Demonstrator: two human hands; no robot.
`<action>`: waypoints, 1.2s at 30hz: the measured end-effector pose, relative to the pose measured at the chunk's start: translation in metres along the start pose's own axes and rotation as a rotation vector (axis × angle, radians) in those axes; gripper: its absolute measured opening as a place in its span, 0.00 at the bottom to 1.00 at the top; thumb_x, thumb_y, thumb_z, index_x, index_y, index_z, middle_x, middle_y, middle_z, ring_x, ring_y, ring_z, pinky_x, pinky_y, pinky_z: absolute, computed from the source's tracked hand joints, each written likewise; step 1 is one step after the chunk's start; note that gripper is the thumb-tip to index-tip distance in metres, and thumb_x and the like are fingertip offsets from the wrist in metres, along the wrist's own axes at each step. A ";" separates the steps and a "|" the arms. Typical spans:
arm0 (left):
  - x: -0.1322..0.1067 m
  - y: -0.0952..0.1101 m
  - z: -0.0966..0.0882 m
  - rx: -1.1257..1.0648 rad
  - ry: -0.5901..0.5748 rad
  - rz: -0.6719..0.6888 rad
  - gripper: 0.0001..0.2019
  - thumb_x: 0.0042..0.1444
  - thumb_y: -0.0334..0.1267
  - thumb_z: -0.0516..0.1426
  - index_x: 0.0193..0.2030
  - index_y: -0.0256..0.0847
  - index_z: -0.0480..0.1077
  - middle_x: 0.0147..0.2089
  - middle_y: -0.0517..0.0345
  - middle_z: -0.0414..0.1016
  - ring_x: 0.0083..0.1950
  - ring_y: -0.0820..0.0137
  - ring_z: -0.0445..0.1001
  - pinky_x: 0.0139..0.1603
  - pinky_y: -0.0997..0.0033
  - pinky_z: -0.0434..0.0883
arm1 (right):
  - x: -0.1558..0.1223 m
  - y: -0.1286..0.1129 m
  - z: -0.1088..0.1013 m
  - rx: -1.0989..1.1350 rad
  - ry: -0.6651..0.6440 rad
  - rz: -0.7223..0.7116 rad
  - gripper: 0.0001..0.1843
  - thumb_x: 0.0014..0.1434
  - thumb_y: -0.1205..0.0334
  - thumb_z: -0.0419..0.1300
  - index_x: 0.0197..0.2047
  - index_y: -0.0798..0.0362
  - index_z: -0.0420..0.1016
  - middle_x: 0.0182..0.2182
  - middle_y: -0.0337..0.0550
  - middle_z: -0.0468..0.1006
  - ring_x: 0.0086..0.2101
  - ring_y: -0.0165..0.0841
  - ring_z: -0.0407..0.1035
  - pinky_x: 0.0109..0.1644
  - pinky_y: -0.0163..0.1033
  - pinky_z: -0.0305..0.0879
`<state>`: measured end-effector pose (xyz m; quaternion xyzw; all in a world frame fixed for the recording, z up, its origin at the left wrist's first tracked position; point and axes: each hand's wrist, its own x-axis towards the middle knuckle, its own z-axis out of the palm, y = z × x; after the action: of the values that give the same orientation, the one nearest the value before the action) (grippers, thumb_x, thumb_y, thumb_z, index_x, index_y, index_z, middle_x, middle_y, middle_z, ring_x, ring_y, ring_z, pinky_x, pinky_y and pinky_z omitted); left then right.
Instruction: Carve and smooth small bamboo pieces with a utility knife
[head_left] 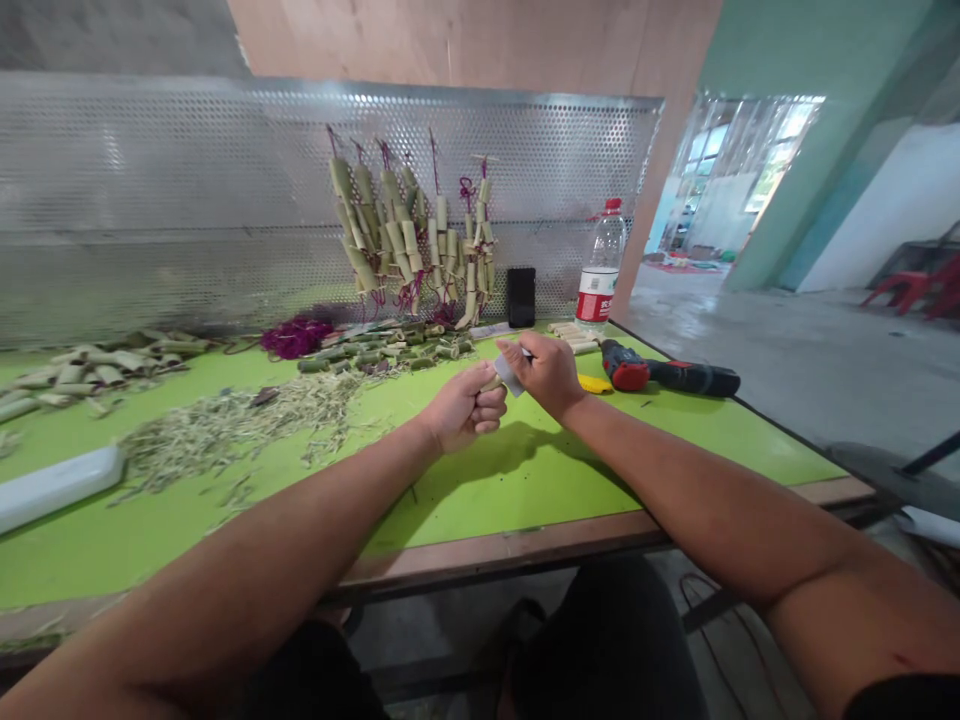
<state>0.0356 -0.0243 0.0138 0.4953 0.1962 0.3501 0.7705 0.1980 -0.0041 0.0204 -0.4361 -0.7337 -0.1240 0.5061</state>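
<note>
Above the front part of the green tabletop, my two hands meet. Closed round a short bamboo piece (492,384) is my left hand (466,410); only the piece's end shows past the fingers. My right hand (551,372) pinches a small grey flat sheet (512,375), which looks like sandpaper, between thumb and fingers. The sheet lies against or just beside the bamboo's end; I cannot tell which. Behind my hands are several cut green bamboo pieces (375,352), and lighter ones (574,337) lie beyond my right hand.
Bamboo shavings (240,425) and a white box-like object (60,490) lie left, with a bamboo pile (109,370) behind. Purple cord (296,338), a phone (521,297) and a bottle (600,265) stand along the back. A power drill (667,375) lies right. Bamboo strings (394,225) hang on perforated metal (187,200).
</note>
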 end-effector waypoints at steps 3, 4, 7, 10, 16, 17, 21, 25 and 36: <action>-0.001 0.003 -0.006 -0.020 -0.037 -0.025 0.13 0.61 0.44 0.55 0.33 0.43 0.54 0.22 0.70 0.41 0.17 0.80 0.42 0.14 0.85 0.47 | 0.001 -0.002 0.001 -0.007 -0.010 -0.040 0.27 0.66 0.41 0.47 0.21 0.50 0.56 0.18 0.38 0.62 0.23 0.29 0.55 0.30 0.37 0.48; -0.002 0.004 -0.007 -0.024 -0.050 -0.029 0.13 0.61 0.44 0.54 0.32 0.43 0.54 0.22 0.70 0.41 0.17 0.80 0.42 0.14 0.85 0.48 | 0.002 -0.002 0.001 -0.004 -0.013 -0.049 0.27 0.66 0.42 0.47 0.21 0.50 0.57 0.19 0.38 0.63 0.23 0.29 0.55 0.31 0.37 0.48; -0.006 0.006 -0.008 -0.018 -0.080 -0.047 0.12 0.62 0.44 0.54 0.33 0.42 0.56 0.21 0.70 0.42 0.17 0.80 0.42 0.13 0.85 0.49 | 0.004 0.008 0.002 0.008 -0.005 -0.036 0.27 0.66 0.42 0.48 0.21 0.50 0.57 0.19 0.38 0.63 0.23 0.29 0.55 0.31 0.37 0.48; -0.012 0.009 -0.003 0.016 -0.126 -0.083 0.08 0.62 0.44 0.54 0.39 0.44 0.61 0.21 0.71 0.43 0.16 0.79 0.42 0.12 0.83 0.52 | 0.009 0.032 0.000 -0.005 0.095 0.131 0.29 0.63 0.38 0.49 0.19 0.49 0.52 0.16 0.36 0.57 0.22 0.29 0.50 0.29 0.38 0.45; -0.015 0.011 0.003 0.005 -0.091 -0.011 0.08 0.62 0.45 0.53 0.39 0.43 0.63 0.18 0.71 0.46 0.15 0.78 0.45 0.13 0.80 0.59 | 0.014 0.046 -0.006 0.261 0.226 0.278 0.29 0.63 0.38 0.50 0.19 0.48 0.53 0.18 0.35 0.56 0.23 0.30 0.51 0.29 0.38 0.48; -0.015 0.011 0.002 0.002 -0.091 -0.007 0.09 0.63 0.45 0.52 0.38 0.43 0.64 0.17 0.71 0.47 0.14 0.78 0.46 0.13 0.80 0.61 | 0.014 0.041 -0.006 0.310 0.199 0.271 0.29 0.63 0.38 0.50 0.19 0.48 0.54 0.18 0.36 0.57 0.24 0.30 0.52 0.29 0.38 0.49; -0.015 0.011 0.002 -0.008 -0.116 -0.019 0.11 0.64 0.45 0.51 0.35 0.41 0.65 0.16 0.70 0.49 0.14 0.78 0.47 0.15 0.77 0.64 | 0.011 0.024 -0.006 0.417 0.123 0.285 0.29 0.62 0.37 0.51 0.19 0.49 0.56 0.19 0.36 0.57 0.24 0.30 0.53 0.29 0.38 0.50; -0.014 0.010 0.000 0.008 -0.137 0.044 0.13 0.61 0.43 0.56 0.49 0.40 0.68 0.23 0.67 0.60 0.19 0.78 0.60 0.25 0.73 0.72 | 0.009 0.018 -0.008 0.475 0.100 0.347 0.30 0.61 0.36 0.51 0.19 0.50 0.57 0.18 0.36 0.58 0.23 0.29 0.53 0.27 0.38 0.51; 0.002 -0.007 -0.013 0.488 0.178 0.183 0.19 0.51 0.47 0.64 0.42 0.38 0.66 0.29 0.65 0.64 0.27 0.79 0.65 0.33 0.72 0.74 | -0.001 0.006 0.003 0.612 -0.119 0.342 0.30 0.59 0.34 0.52 0.20 0.50 0.58 0.18 0.35 0.58 0.22 0.28 0.54 0.26 0.36 0.52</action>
<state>0.0313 -0.0164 0.0027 0.6490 0.2961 0.4030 0.5732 0.2004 0.0004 0.0167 -0.3873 -0.6814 0.2138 0.5830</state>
